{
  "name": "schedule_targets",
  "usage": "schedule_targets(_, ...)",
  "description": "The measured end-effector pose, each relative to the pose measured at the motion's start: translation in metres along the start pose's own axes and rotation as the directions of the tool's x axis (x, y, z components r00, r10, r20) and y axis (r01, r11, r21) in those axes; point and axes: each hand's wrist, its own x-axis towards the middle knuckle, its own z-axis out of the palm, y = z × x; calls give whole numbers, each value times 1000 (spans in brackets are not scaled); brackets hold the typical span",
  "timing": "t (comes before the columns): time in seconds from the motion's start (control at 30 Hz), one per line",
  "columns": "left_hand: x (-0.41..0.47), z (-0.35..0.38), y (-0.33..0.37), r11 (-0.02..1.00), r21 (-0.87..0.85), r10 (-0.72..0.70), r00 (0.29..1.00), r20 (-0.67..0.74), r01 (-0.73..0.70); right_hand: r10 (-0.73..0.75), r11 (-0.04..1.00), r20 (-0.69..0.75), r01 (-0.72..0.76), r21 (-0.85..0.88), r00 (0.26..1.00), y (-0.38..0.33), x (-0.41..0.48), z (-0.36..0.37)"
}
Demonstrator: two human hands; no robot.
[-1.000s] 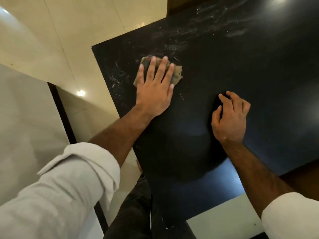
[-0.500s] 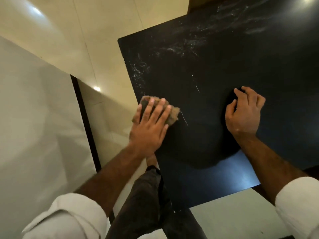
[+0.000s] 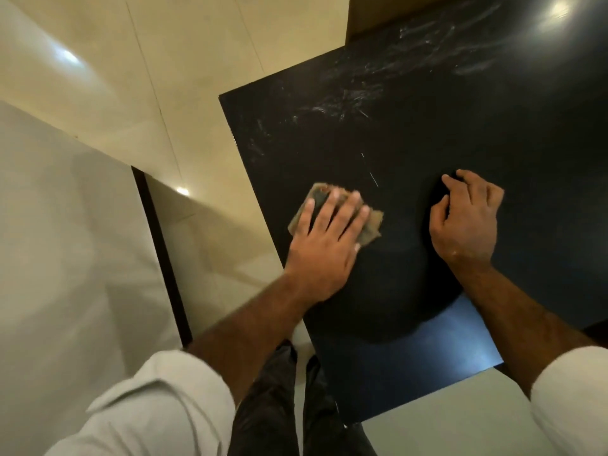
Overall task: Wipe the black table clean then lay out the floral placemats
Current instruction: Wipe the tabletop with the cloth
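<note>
Here the left hand (image 3: 324, 246), fingers spread, presses the cloth (image 3: 370, 225) beside the table (image 3: 427, 373) edge; overshooting risks slipping off. Right hand (image 3: 465, 222) rests curled nearby.

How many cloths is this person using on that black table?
1. The single brown cloth lies flat under the left hand, near the black table's left edge. The right hand rests bare on the tabletop; nothing shows beneath it, though its curled fingers could hide something small.

Head view – steeply down, close over black table (image 3: 427, 126).
</note>
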Motion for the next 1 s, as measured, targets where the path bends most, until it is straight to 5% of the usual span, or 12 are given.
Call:
schedule_targets(0.2,-57,-1,-37,991,56,-126,991,51,123,8,1000,20,-9,18,1000,-8,0,-3)
schedule_targets(0.43,75,-25,-70,959,10,-285,959,3,285,29,999,19,-30,18,999,-8,3,-12)
schedule_targets(0.6,125,-27,-30,997,53,-49,999,21,48,58,998,35,-59,16,998,-10,4,-12)
schedule_targets(0.77,57,-14,-17,958,13,286,954,86,-288,55,998,25,-56,13,998,-11,3,-12)
schedule_targets(1.0,62,-23,-124,970,56,230,967,108,-237,87,994,32,-84,-72,996,-21,7,-10)
